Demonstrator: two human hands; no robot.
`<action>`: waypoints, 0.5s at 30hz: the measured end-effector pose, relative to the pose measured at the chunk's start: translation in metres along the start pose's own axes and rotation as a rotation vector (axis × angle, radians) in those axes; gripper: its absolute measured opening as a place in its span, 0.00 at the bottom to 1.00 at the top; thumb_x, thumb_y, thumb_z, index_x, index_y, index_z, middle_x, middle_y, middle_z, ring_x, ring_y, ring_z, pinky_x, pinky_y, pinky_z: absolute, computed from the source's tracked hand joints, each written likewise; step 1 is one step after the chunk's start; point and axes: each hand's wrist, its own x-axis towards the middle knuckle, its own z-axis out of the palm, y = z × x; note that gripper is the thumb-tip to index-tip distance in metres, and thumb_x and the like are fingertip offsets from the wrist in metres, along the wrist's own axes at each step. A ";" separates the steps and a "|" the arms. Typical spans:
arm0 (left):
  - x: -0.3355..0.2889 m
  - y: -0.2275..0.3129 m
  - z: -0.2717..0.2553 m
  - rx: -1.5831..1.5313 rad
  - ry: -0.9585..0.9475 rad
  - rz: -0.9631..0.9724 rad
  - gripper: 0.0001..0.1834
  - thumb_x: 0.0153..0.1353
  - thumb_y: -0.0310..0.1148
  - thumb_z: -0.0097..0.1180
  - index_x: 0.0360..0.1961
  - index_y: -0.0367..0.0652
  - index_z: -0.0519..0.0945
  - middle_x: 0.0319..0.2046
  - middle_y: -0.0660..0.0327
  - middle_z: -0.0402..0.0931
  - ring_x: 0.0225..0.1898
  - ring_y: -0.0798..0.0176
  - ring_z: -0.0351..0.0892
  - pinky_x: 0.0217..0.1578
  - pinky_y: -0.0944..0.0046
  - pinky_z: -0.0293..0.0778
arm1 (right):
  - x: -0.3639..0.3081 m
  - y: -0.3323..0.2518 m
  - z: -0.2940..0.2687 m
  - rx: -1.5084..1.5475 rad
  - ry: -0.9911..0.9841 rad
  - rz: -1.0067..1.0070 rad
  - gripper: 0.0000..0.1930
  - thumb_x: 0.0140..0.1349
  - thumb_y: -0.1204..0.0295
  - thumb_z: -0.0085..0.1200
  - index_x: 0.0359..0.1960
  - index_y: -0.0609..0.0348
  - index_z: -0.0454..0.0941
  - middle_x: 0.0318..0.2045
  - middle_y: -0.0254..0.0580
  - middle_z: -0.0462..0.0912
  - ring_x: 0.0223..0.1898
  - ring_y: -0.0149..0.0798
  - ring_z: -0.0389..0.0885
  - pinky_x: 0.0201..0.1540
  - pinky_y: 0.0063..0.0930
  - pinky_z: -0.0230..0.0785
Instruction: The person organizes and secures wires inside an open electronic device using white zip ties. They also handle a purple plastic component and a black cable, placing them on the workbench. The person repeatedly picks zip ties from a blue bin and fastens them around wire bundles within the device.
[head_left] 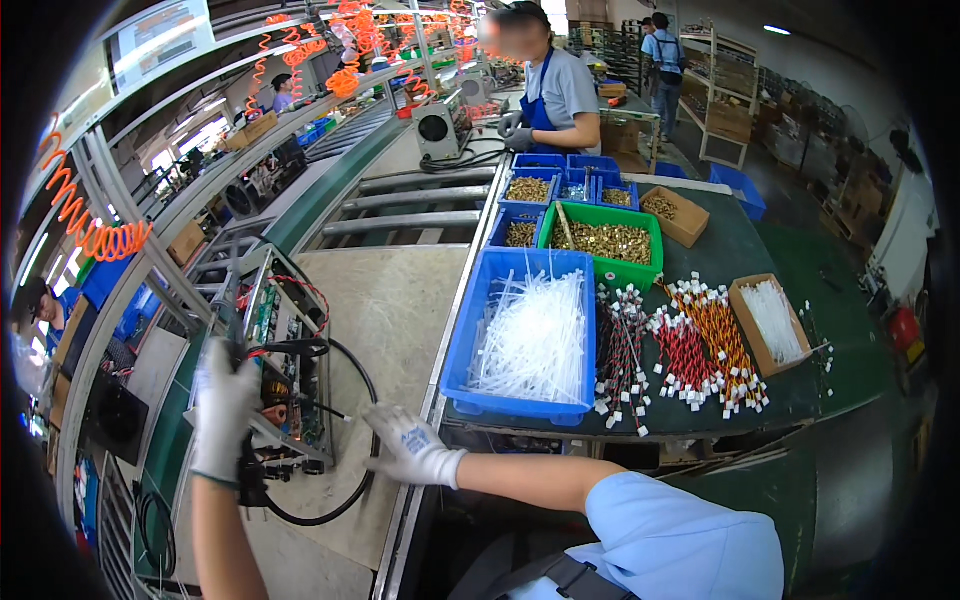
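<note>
A part-built electrical unit (300, 370) with an exposed circuit board, wires and a metal frame stands on the board-topped line at the left. My left hand (222, 405), in a white glove, is at its left side, smeared by motion; what its fingers do is unclear. A thick black cable (345, 505) loops out from the unit and curves round its right side. Beside that loop is my gloved right hand (412, 447), fingers stretched and apart, the fingertips at the cable; it grips nothing that I can see.
Right of the line stand a blue bin (525, 340) of white cable ties, a green bin (610, 245) of brass-coloured parts and bundled wires (690, 345) with white connectors. Orange coiled hoses (115, 240) hang overhead. Farther up, a co-worker (560, 95) stands by another unit (440, 130).
</note>
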 end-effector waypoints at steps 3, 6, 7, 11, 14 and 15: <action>-0.017 -0.018 0.026 0.634 0.080 0.079 0.19 0.61 0.35 0.52 0.52 0.39 0.70 0.34 0.44 0.80 0.33 0.42 0.82 0.35 0.48 0.76 | 0.022 -0.012 0.006 0.379 -0.029 0.010 0.42 0.57 0.57 0.57 0.69 0.65 0.53 0.67 0.60 0.58 0.70 0.56 0.53 0.72 0.40 0.44; -0.033 -0.019 0.029 0.763 0.086 0.110 0.19 0.62 0.36 0.52 0.53 0.41 0.71 0.28 0.49 0.81 0.29 0.45 0.82 0.30 0.49 0.76 | 0.047 -0.035 0.017 0.577 -0.139 -0.028 0.42 0.58 0.59 0.57 0.69 0.66 0.51 0.67 0.62 0.58 0.70 0.58 0.54 0.71 0.37 0.47; -0.031 -0.023 0.029 0.766 0.076 0.120 0.20 0.63 0.38 0.52 0.54 0.41 0.71 0.27 0.50 0.81 0.28 0.45 0.82 0.30 0.49 0.76 | 0.054 -0.044 0.023 0.607 -0.177 -0.047 0.42 0.59 0.59 0.56 0.69 0.66 0.50 0.67 0.62 0.58 0.69 0.58 0.54 0.70 0.36 0.48; -0.035 -0.034 0.023 0.782 0.099 0.143 0.20 0.61 0.37 0.52 0.53 0.41 0.73 0.37 0.50 0.82 0.32 0.44 0.83 0.33 0.49 0.78 | 0.048 -0.106 0.020 0.555 -0.321 0.160 0.47 0.54 0.59 0.59 0.70 0.69 0.47 0.67 0.66 0.56 0.69 0.56 0.56 0.69 0.34 0.52; -0.035 -0.035 0.014 0.821 0.048 0.158 0.20 0.62 0.38 0.51 0.53 0.41 0.70 0.36 0.49 0.82 0.31 0.45 0.83 0.32 0.49 0.77 | 0.053 -0.113 0.033 0.667 -0.303 0.183 0.50 0.53 0.58 0.60 0.70 0.71 0.44 0.68 0.66 0.54 0.70 0.56 0.54 0.70 0.34 0.48; -0.036 -0.035 0.007 0.801 0.056 0.122 0.20 0.62 0.38 0.52 0.53 0.42 0.70 0.34 0.49 0.82 0.30 0.45 0.82 0.31 0.48 0.77 | 0.056 -0.116 0.057 0.658 -0.179 0.149 0.48 0.50 0.62 0.60 0.69 0.72 0.47 0.64 0.69 0.60 0.67 0.58 0.60 0.68 0.34 0.54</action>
